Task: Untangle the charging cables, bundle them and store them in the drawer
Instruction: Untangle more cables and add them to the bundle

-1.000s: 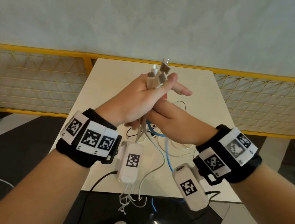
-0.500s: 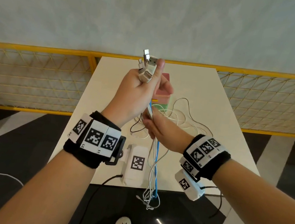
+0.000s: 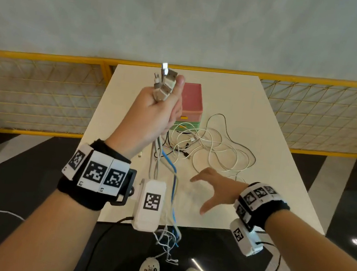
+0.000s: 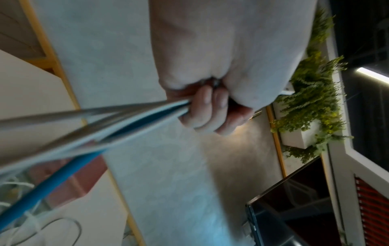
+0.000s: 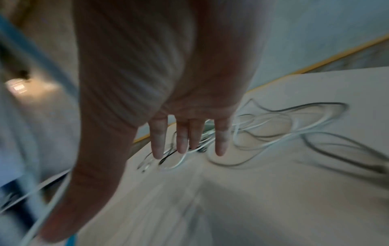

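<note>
The left hand [image 3: 153,111] grips a bunch of charging cables [image 3: 167,175] (one blue) by their plugs [image 3: 164,82], raised above the table [image 3: 265,129], while the right hand [image 3: 216,189] hovers spread wide near the loose cable tangle [image 3: 216,150].

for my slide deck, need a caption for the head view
Left hand holds a bunch of cables upright by their plugs while the open right hand hovers over loose cables.

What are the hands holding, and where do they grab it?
Left hand grips the cable bunch just below the plugs. Right hand holds nothing.
</note>
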`<action>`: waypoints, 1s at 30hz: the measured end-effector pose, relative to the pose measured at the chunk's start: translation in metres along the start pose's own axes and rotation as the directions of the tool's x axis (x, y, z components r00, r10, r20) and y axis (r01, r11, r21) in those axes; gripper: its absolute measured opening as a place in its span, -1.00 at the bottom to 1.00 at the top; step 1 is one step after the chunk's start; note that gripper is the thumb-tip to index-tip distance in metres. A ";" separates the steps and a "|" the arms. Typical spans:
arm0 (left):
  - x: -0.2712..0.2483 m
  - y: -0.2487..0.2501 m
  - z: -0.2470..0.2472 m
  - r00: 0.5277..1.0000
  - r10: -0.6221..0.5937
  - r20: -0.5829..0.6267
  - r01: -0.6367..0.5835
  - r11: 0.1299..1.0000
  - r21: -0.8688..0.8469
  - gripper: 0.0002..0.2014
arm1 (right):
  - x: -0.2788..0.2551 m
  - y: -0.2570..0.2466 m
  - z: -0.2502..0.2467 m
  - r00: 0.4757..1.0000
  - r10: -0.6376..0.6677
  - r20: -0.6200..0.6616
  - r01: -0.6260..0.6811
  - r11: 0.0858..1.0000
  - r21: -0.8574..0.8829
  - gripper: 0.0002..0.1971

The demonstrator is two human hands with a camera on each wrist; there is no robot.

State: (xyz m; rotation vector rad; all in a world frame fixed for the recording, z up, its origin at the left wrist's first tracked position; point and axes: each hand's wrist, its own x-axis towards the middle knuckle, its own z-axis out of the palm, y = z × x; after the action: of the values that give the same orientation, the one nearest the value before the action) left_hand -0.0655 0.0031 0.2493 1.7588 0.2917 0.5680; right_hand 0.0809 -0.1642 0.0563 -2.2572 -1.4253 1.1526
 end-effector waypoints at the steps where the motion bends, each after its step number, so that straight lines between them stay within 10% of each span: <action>1: 0.001 -0.006 0.003 0.999 -0.038 -0.002 0.038 0.999 0.001 -0.44 | -0.004 0.013 -0.006 0.995 0.054 -0.086 -0.051 0.998 0.043 -0.34; 5: 0.006 -0.029 0.015 0.991 -0.134 0.006 0.134 0.991 0.009 -0.45 | -0.017 0.062 -0.021 0.835 0.376 -0.402 -0.395 0.918 0.037 -0.93; 15: 0.020 -0.056 0.041 0.969 -0.246 0.019 0.246 0.969 0.021 -0.47 | -0.003 0.082 -0.006 0.780 0.563 -0.275 -0.601 0.795 -0.078 -0.75; 20: 0.023 -0.065 0.040 0.972 -0.232 0.025 0.232 0.972 0.031 -0.46 | 0.001 0.069 -0.010 0.768 0.545 -0.336 -0.518 0.838 0.175 -0.90; 24: 0.020 -0.072 0.038 0.982 -0.186 0.012 0.184 0.978 0.093 -0.43 | -0.005 0.050 -0.021 0.748 0.479 -0.459 -0.204 0.825 0.527 -0.76; 30: 0.022 -0.079 0.036 0.986 -0.167 -0.011 0.167 0.978 0.121 -0.35 | -0.013 0.008 -0.048 0.849 0.283 -0.445 0.102 0.741 0.664 -0.71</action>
State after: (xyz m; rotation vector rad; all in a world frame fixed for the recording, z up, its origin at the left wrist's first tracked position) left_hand -0.0204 0.0041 0.1720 1.8300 0.4788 0.4371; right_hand 0.1179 -0.1695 0.0898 -1.8892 -0.5436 0.7848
